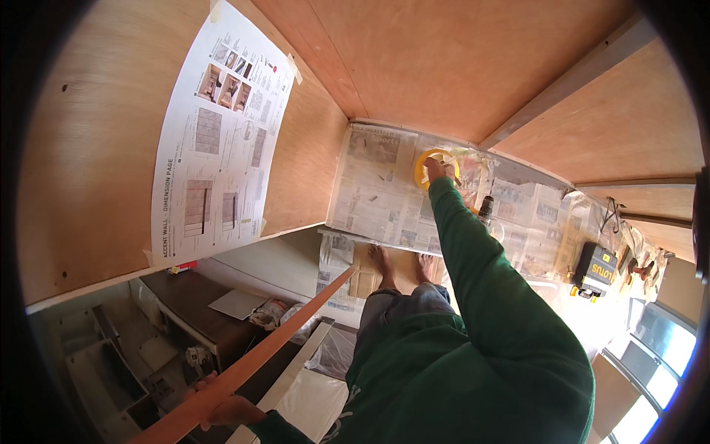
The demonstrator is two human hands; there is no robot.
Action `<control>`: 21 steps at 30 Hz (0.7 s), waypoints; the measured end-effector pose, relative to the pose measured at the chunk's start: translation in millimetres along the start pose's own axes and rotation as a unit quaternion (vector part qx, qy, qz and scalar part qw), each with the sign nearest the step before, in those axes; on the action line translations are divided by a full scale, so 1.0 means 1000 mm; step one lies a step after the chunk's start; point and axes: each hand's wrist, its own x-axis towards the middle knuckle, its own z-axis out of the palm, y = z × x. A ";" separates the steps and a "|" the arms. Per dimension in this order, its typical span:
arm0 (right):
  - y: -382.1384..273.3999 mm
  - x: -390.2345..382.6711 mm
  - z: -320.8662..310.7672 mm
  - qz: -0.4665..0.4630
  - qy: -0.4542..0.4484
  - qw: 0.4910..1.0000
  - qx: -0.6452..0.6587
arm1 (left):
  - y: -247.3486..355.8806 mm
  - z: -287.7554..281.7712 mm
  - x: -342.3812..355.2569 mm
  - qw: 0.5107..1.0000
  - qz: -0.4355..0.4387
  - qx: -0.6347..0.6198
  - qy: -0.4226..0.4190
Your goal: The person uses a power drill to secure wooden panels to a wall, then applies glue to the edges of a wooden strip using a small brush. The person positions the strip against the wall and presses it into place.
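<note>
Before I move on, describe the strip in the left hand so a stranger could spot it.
Find the big sheet taped to the wood wall. Below it, the strip slants up toward the feet, held by the left hand. Unlike the white board beside it, it is orange-brown.

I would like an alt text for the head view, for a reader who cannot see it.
The left hand grips a long wooden strip, while the right hand, in a green sleeve, is at a round yellow object on a newspaper-covered surface. A printed sheet with drawings is taped to the wooden panel at left.
</note>
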 end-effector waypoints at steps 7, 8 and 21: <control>-0.002 0.046 0.039 -0.027 0.053 0.998 -0.003 | -0.020 0.006 0.016 0.997 -0.043 -0.026 0.051; -0.004 0.036 0.058 -0.025 0.044 0.998 -0.037 | -0.018 0.004 0.019 0.997 -0.033 0.036 0.056; 0.006 -0.064 0.036 -0.214 -0.035 0.950 -0.224 | -0.038 0.018 0.050 0.992 -0.022 0.112 0.061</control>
